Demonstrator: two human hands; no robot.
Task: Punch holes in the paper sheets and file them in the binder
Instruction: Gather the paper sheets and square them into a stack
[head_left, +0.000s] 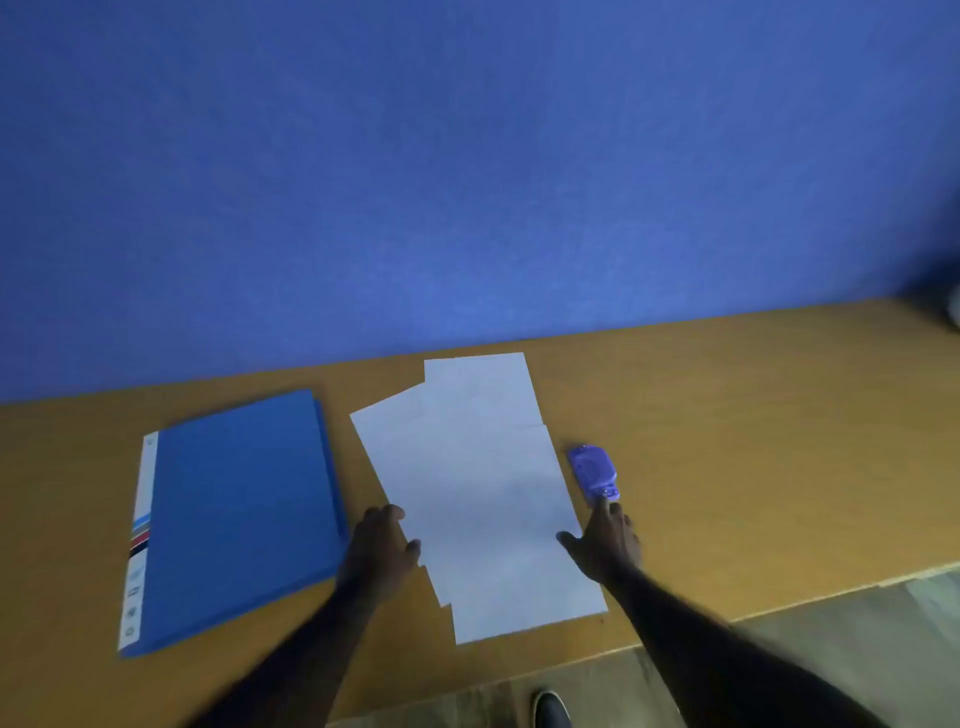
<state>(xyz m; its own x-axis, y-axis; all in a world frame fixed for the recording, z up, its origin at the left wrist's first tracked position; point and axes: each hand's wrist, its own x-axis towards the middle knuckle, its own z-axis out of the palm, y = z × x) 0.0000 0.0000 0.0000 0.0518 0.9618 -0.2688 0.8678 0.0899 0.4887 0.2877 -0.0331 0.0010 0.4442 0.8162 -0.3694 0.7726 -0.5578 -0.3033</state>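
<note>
A loose pile of white paper sheets (478, 493) lies fanned out in the middle of the wooden table (727, 441). A shut blue binder (239, 519) with a white striped spine lies to the left of the sheets. A small purple hole punch (594, 472) sits just right of the sheets. My left hand (382, 548) rests at the sheets' left edge, fingers loosely bent, thumb on the paper. My right hand (605, 540) lies at the sheets' right edge, its fingertips reaching the near end of the punch, thumb on the paper.
A blue wall (467, 156) rises right behind the table's far edge. The table's near edge runs diagonally at lower right, with grey floor (831, 649) beyond it. A dark shoe (550, 709) shows at the bottom. A blurred object (948, 306) sits at the far right.
</note>
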